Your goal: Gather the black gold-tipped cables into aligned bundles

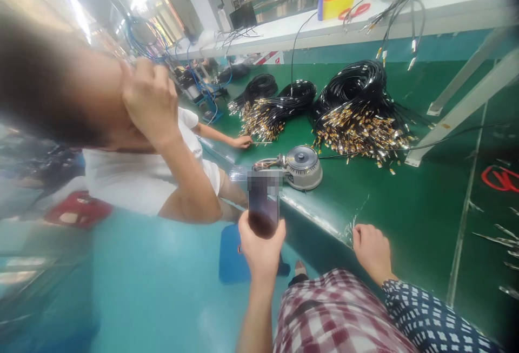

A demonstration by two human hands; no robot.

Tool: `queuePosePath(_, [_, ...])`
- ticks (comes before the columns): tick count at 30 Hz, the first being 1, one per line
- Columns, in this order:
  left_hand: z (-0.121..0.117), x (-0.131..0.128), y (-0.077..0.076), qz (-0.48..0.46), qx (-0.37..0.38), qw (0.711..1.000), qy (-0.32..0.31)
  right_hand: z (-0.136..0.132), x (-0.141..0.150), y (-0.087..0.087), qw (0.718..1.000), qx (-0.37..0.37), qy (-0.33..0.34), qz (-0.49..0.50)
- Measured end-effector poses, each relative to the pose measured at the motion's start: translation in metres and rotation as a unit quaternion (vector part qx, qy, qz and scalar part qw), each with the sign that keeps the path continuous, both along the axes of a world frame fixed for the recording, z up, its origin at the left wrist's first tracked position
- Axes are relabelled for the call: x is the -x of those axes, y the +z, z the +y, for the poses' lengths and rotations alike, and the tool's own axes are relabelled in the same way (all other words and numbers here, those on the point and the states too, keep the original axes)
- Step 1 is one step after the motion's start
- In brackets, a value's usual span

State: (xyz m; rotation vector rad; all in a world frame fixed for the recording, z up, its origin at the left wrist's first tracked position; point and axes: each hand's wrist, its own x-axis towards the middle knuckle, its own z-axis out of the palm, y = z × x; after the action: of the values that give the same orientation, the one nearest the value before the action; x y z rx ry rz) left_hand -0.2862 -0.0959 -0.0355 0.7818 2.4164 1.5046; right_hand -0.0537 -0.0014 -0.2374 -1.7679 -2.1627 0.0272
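My left hand [261,245] is wrapped round a dark smartphone [263,210], held upright in front of me; the phone's upper end is blurred by blocks. My right hand [372,249], below a dark blue patterned sleeve, rests on the green bench top near its front edge with fingers curled; nothing shows in it. Thin pale strands [351,228] lie beside its thumb. Beyond the phone, a round grey metal device [303,166] with a dark disc on top sits by the bench edge. Large coils of black cable [351,85] with gold-coloured ends lie farther back.
A person in a white shirt [130,180] is close on my left, one hand [150,99] at the head, the other [242,141] on the bench. A white shelf [292,39] carries a yellow container [339,4] and loose cables. Its metal leg [458,110] stands on the right.
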Motion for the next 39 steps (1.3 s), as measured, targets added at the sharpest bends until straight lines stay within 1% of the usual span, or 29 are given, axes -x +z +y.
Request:
queuePosePath(12, [0.0004,-0.003,-0.0011,0.016,-0.008,1.0,-0.003,-0.0002,-0.0005,0.0011,1.0,0.001,0.006,0.002])
queuePosePath(20, [-0.0013,-0.0064,0.0048,-0.018,0.013,1.0,-0.003,-0.0006,-0.0004,0.0022,1.0,0.006,0.003,-0.004])
queuePosePath(24, [-0.0016,-0.0052,0.0042,-0.003,0.019,1.0,-0.002,-0.001,0.0001,0.0035,1.0,-0.002,0.003,-0.007])
queuePosePath(31, [0.0003,-0.0035,0.004,0.023,0.004,1.0,-0.009,-0.0002,-0.0001,0.0034,1.0,0.001,0.003,0.001])
queuePosePath(35, [0.0019,-0.0022,0.0042,0.024,-0.012,1.0,-0.006,0.0,0.0,0.0023,1.0,0.001,0.005,0.003])
queuePosePath(39, [0.0048,0.0003,0.0047,0.025,-0.006,1.0,-0.006,0.0,0.0009,0.0031,1.0,0.004,0.0,-0.001])
